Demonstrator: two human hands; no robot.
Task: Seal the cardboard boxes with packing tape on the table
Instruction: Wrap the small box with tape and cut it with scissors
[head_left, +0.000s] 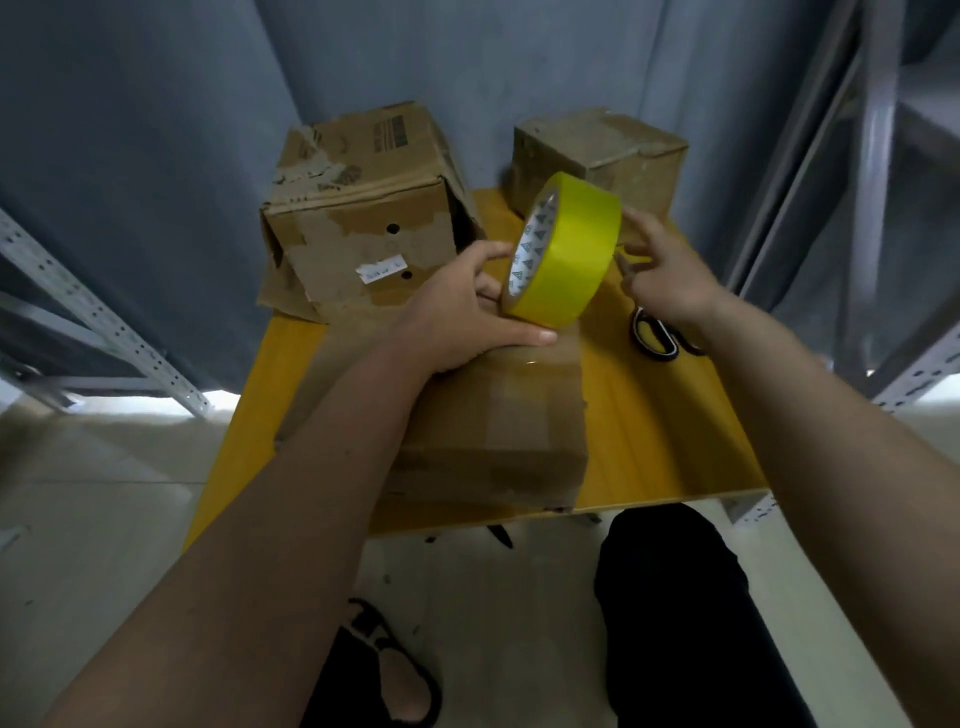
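Note:
A yellow roll of packing tape (563, 252) stands on edge above the far end of the nearest cardboard box (493, 415). My left hand (462, 317) holds the roll, with the thumb under it and fingers at its cardboard core. My right hand (670, 270) touches the roll's right side with its fingertips, seemingly at the tape's edge. A worn box (358, 213) with torn flaps sits at the back left. A smaller box (602, 150) stands at the back right. All rest on a small yellow table (649, 431).
Black-handled scissors (654, 332) lie on the table right of the near box, partly under my right wrist. Metal shelving uprights flank the table on both sides. My leg and a sandalled foot show below the table's front edge.

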